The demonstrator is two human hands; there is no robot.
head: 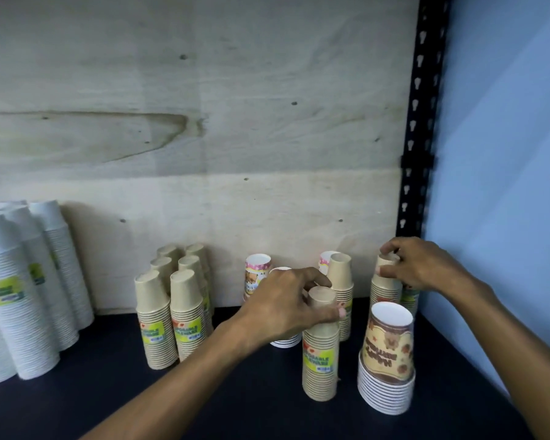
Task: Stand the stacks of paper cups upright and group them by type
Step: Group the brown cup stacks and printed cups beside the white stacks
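On a dark shelf, my left hand [291, 308] grips the top of an upright kraft-brown cup stack [320, 354] with a green label. My right hand [421, 265] grips the top of another brown stack [384, 285] by the right wall. A third brown stack [342, 290] stands between them. Several brown stacks [172, 309] are grouped upright at centre left. A brown-patterned printed stack [388, 360] stands at front right. Pink printed stacks [256, 274] stand at the back, one partly hidden by my left hand. A white stack [285, 341] hides behind my left wrist.
Tall white cup stacks [23, 290] stand grouped at the far left. A plywood back panel [204, 122] closes the shelf behind. A black slotted upright [418, 122] and a blue wall [505, 154] bound the right side. Bare shelf surface [108, 392] lies in front.
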